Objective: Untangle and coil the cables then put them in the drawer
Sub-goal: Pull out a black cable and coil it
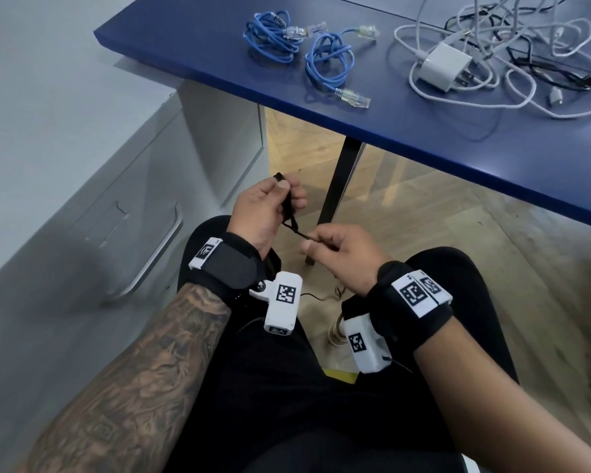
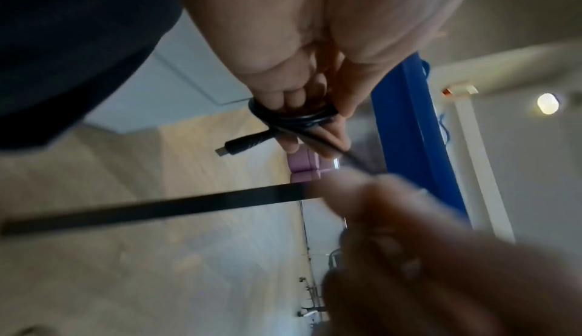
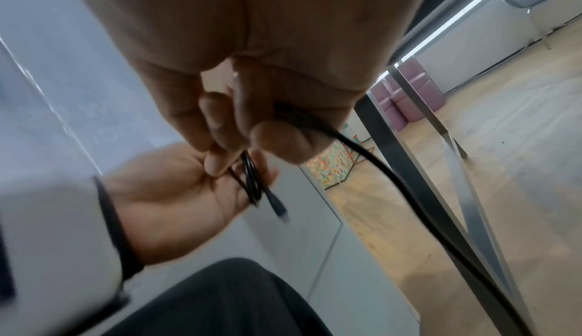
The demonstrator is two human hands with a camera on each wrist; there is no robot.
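Now, left hand (image 1: 265,213): fingers curled round a small coil of black cable (image 2: 293,117), plug end sticking out.
Right hand (image 1: 338,254): pinching the same cable's free run, held over the lap, just beside the left.
Handling: light, thin, limp, likely springy; loops may slip, so hold at the crossing and feed from near the coil.
Blue cables (image 1: 297,46): two coils near worktop (image 1: 423,131) left edge.
White tangle (image 1: 492,63): far right, with charger.
Drawer (image 1: 144,240): shut, left of knees.

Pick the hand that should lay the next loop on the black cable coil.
Right. The left hand already grips the black cable coil, while the right hand pinches the free run leading off it.
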